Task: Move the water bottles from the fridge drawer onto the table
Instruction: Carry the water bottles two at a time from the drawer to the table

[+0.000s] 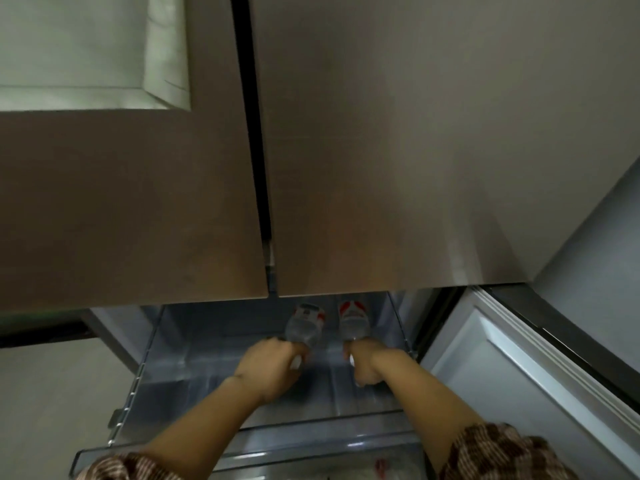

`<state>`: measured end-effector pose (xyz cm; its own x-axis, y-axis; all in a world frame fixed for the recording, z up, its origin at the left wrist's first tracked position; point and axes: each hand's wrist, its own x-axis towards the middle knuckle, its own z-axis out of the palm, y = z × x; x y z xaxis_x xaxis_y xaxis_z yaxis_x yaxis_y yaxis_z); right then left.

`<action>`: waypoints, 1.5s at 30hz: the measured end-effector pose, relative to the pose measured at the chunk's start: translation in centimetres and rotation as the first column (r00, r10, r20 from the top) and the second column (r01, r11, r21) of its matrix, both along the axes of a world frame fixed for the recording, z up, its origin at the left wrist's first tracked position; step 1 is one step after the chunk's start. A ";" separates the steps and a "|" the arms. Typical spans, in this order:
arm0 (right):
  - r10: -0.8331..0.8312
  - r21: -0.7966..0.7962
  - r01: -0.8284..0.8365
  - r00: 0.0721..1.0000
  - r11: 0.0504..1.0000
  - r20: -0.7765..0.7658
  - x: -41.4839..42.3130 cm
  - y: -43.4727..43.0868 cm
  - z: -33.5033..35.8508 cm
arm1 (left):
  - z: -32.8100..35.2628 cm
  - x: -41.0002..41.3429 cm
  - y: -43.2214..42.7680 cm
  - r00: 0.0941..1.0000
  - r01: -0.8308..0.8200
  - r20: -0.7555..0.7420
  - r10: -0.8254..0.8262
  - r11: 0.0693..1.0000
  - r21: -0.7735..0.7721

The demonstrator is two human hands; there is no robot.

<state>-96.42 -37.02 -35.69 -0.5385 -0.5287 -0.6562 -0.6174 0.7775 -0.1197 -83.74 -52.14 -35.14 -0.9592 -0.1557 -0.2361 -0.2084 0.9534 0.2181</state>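
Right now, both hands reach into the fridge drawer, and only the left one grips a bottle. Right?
No: in the head view the right hand grips the right bottle too, the left hand the left bottle, both inside the drawer.

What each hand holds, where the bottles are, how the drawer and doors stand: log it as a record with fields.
clear plastic fridge drawer: pulled out
left hand: grips the neck end of the left clear plastic bottle with a red-and-white label
right hand: grips the neck end of the right bottle, same kind
bottles: side by side, not touching, at the drawer's far end; lifted or resting, cannot tell
brown-grey metal upper fridge doors: shut
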 end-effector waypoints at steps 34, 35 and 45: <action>0.151 -0.704 -0.502 0.853 0.502 -0.500 35.9 -8.2 22.6 | 17.6 42.3 -4.6 0.620 -0.429 -0.703 0.349 0.901 0.069; 0.179 -0.715 -0.500 0.860 0.489 -0.479 38.0 -8.8 22.4 | 17.8 44.9 -4.7 0.628 -0.454 -0.685 0.369 0.889 0.064; 0.525 -0.696 -0.580 0.783 0.423 -0.333 60.7 -16.3 16.7 | 15.0 69.0 -5.2 0.588 -0.726 -0.436 0.681 0.682 0.087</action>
